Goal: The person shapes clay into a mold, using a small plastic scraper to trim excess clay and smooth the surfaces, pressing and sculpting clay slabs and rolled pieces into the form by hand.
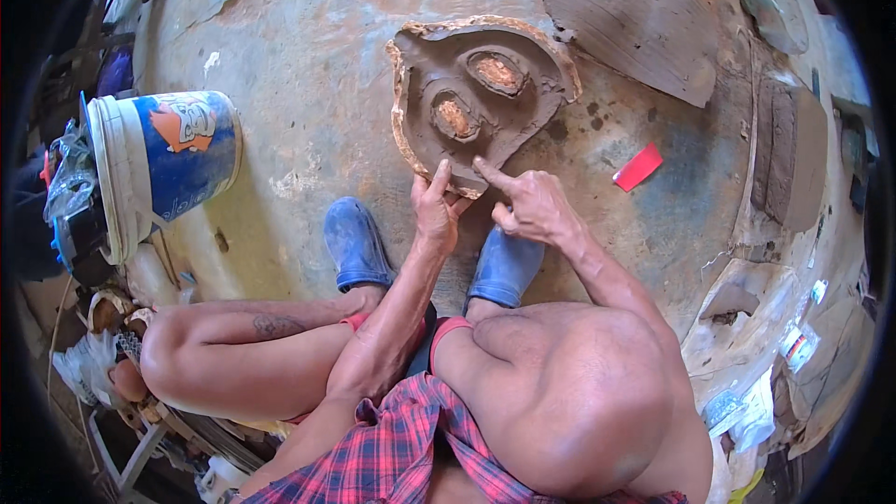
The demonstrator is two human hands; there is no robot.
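Note:
On the floor before my feet lies a mould [398,119] with a rough, pale orange rim, lined with wet grey-brown clay [519,123]. Two raised oval rings of clay stand inside it, each around a rough orange patch. My left hand [436,217] grips the mould's near, narrow end, thumb on top and the other fingers partly hidden beneath. With its index finger stretched out, my right hand [535,205] touches the clay near that same end. Its remaining fingers are curled, the thumb stands apart, and nothing is held in it.
A large clay slab [627,21] lies at the upper right, with a red flat piece [638,167] nearer me. Further right are stacked clay slabs [789,154]. A blue-and-white bucket [168,168] stands at the left. My blue clogs [357,241] are just below the mould.

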